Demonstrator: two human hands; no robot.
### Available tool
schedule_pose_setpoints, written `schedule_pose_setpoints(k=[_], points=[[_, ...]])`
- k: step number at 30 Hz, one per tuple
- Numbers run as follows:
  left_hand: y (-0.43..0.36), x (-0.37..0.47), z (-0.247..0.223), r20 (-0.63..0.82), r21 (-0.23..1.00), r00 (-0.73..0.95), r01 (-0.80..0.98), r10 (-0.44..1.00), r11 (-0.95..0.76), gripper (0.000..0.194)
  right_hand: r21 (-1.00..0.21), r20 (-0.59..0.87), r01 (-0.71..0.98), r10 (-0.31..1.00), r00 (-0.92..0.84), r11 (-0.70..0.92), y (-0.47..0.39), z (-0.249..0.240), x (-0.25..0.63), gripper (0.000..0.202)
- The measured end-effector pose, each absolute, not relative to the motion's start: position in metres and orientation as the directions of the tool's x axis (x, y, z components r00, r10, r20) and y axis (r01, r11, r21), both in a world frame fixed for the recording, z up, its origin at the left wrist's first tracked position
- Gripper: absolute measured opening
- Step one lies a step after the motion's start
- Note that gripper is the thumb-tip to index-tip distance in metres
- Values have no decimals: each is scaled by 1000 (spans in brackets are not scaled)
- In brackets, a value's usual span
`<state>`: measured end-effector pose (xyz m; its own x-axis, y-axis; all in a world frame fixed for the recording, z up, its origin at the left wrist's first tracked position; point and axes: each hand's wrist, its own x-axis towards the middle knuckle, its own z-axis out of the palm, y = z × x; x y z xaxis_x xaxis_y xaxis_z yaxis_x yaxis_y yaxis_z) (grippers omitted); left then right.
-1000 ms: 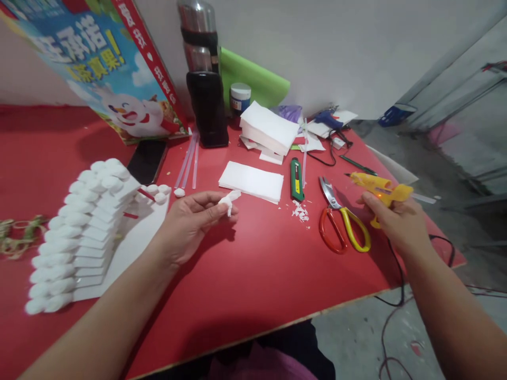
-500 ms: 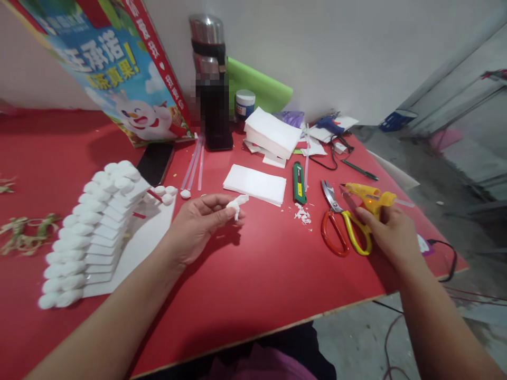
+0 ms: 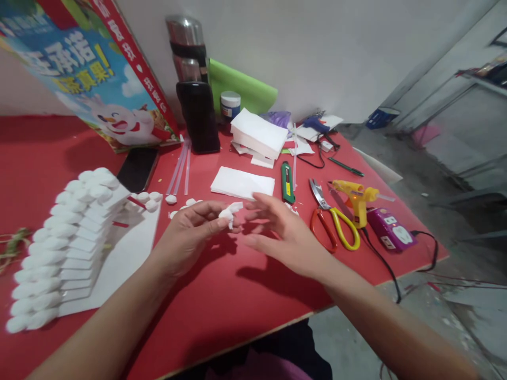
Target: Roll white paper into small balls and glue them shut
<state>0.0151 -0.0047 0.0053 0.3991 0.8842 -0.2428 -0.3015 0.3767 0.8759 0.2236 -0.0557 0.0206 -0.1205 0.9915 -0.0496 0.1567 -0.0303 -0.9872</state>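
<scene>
Between thumb and fingers, my left hand [image 3: 194, 229] pinches a small twisted white piece [image 3: 229, 212], perhaps paper or soft clay; I cannot tell which. My right hand [image 3: 281, 232] is just right of it, fingers apart and holding nothing. Behind the hands lies a stack of white paper strips [image 3: 242, 182]. A yellow glue gun [image 3: 356, 198] with its light on rests to the right, beside scissors [image 3: 322, 208] with one red and one yellow handle. At left stands a stepped white paper model [image 3: 81, 253] edged with rounded white pieces.
A green box cutter [image 3: 288, 182] lies behind my right hand. At right is a purple power socket [image 3: 392, 229] with its cord over the table edge. Clear glue sticks [image 3: 180, 168], a phone [image 3: 138, 169], a steel flask [image 3: 184, 34] and a printed box [image 3: 95, 79] are farther back.
My right hand has let go of the glue gun, now on the table, and moved left to near my left hand. The left hand still holds the white piece. The view has shifted right.
</scene>
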Motion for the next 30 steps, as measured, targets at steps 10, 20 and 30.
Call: schedule_pose_setpoints(k=[10,20,30], points=[[7,7,0,-208,894,243,-345,948,285,24,-972,17,-228,948,-318,-59,-1,1,195,55],[7,6,-5,-197,923,263,-276,944,269,22,-969,170,-220,944,-283,108,-3,-16,195,33],[5,6,-8,-182,921,230,-301,956,247,21,-971,224,-144,937,-269,191,-4,-17,197,32]])
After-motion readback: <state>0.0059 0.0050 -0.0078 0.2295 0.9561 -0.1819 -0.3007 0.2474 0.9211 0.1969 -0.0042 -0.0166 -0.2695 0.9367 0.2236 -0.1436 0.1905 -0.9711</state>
